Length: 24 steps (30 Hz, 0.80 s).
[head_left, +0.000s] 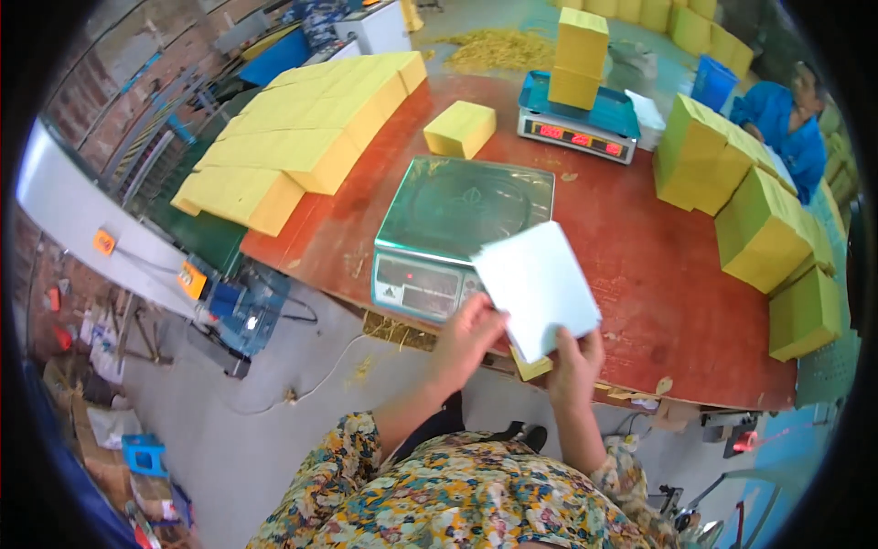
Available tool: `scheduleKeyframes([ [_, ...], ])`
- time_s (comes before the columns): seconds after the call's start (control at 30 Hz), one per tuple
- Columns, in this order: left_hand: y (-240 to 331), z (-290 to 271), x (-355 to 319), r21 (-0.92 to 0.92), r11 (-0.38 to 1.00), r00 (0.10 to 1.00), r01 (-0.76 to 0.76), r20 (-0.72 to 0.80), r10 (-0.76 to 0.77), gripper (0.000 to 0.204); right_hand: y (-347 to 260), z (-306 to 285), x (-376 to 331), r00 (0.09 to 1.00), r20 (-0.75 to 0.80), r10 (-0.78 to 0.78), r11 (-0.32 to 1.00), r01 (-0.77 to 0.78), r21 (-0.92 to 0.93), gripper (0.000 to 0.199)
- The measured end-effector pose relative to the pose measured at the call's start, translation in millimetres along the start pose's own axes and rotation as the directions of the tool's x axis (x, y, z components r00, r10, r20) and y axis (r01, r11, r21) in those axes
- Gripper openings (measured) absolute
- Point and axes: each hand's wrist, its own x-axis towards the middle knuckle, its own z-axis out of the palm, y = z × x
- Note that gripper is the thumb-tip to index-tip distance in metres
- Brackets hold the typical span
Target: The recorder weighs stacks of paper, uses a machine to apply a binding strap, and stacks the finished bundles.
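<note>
Over the near edge of the red table, both my hands hold a thin stack of white paper sheets (538,285), tilted, its upper left edge slightly fanned. My left hand (468,337) is closed at its left edge. My right hand (578,364) grips the lower right corner, thumb on top. Below the sheets a bit of yellow paper (530,366) shows; I cannot tell whether it is held or lies on the table. Just beyond my hands stands a weighing scale (465,206) with a bare green platform, its front corner partly behind the sheets.
A second scale (578,137) with red digits bears two stacked yellow paper blocks (578,59). One yellow block (460,128) lies beside it. Rows of yellow blocks (311,128) line the left; more blocks (766,229) stand right, near a person in blue (782,123). A cable (320,389) crosses the floor.
</note>
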Motion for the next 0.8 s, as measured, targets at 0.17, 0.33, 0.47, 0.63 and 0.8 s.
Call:
scheduleKeyframes([
  [0.17,34,-62,60,0.107,0.994,0.992,-0.017,-0.121,0.03,0.025,43,81,17,0.995,-0.04,0.094,0.995,-0.093,0.039,0.025],
  [0.33,36,-95,104,0.32,0.947,1.0,-0.015,-0.005,0.017,0.026,62,100,29,0.974,-0.144,0.173,0.984,-0.178,-0.023,0.02],
  [0.47,35,-103,136,0.578,0.8,0.984,-0.163,0.036,0.174,0.026,69,88,35,0.96,-0.128,0.248,0.969,-0.244,0.043,0.018],
  [0.63,56,-105,138,0.781,0.603,0.98,-0.163,0.056,0.193,0.024,49,73,30,0.971,-0.182,0.155,0.988,-0.149,0.046,0.019],
  [0.8,60,-105,138,0.915,0.389,0.979,-0.104,0.026,0.2,0.024,35,68,32,0.988,-0.123,0.098,0.992,-0.107,-0.063,0.022],
])
